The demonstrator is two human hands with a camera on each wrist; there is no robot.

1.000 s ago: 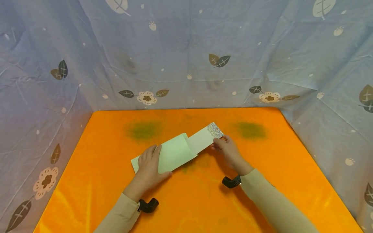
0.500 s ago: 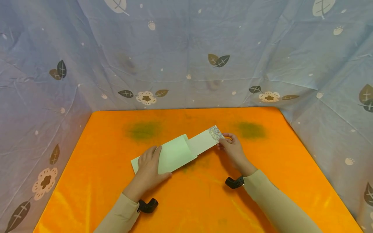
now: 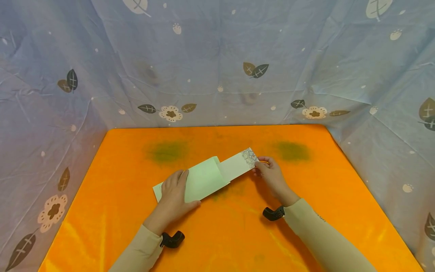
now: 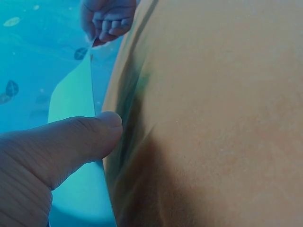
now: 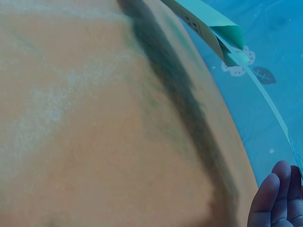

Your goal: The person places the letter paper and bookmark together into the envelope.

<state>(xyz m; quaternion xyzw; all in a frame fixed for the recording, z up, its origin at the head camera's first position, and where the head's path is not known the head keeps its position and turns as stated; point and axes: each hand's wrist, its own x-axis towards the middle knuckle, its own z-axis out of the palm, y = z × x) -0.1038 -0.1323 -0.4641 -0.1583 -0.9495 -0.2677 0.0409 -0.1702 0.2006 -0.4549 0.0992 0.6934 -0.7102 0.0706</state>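
Observation:
A pale green envelope (image 3: pixel 205 179) slants across the middle of the head view, its mouth toward the right. My left hand (image 3: pixel 173 196) grips it from above near its left end, the thumb along the near edge and the fingers over the far side. A whitish card (image 3: pixel 234 166) sticks out of the envelope's mouth, its inner part hidden inside. Silvery speckled patterning covers the card's outer end. At that end my right hand (image 3: pixel 270 175) pinches the near corner. In the right wrist view the card (image 5: pixel 265 92) appears edge-on, slightly bowed, coming out of the gaping envelope (image 5: pixel 208 23).
An orange cloth (image 3: pixel 224 234) with darker greenish patches covers the table. Blue-grey curtains (image 3: pixel 204 56) with leaf and flower prints stand behind and on both sides. A black wrist camera (image 3: pixel 172 239) sits at the left cuff, another (image 3: pixel 273 214) at the right.
My right hand has shifted right to the card's patterned end, and the card's far corner has moved a little nearer me. In the last half second the card has slid slightly into the envelope.

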